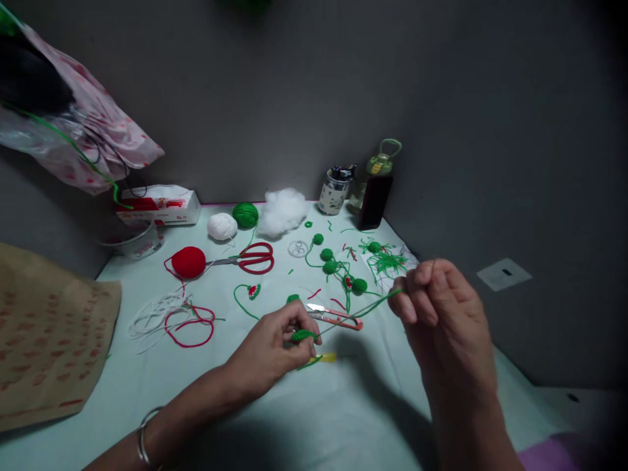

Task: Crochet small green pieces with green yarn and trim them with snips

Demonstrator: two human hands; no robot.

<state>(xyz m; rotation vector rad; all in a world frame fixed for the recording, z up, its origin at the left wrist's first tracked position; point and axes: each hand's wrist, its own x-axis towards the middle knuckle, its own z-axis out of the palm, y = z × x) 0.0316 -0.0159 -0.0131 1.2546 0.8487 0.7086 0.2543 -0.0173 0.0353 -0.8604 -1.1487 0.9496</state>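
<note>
My left hand [275, 347] pinches a small green crochet piece [303, 335] just above the pale table [343, 418]. A green yarn strand [363, 310] runs taut from that piece up to my right hand [441, 314], whose fingers are pinched on the strand's end, possibly with a thin needle. A yellow-handled tool [324, 358] lies on the table under my left fingers. Small pink thread snips [338, 318] lie just beyond the two hands.
Red scissors [252, 257], a red yarn ball [188, 261], white [222, 226] and green [244, 214] yarn balls, white stuffing [282, 210], several small green crochet balls [343, 268], a jar [334, 191], a green bottle [380, 163]. Brown paper bag [44, 333] at left.
</note>
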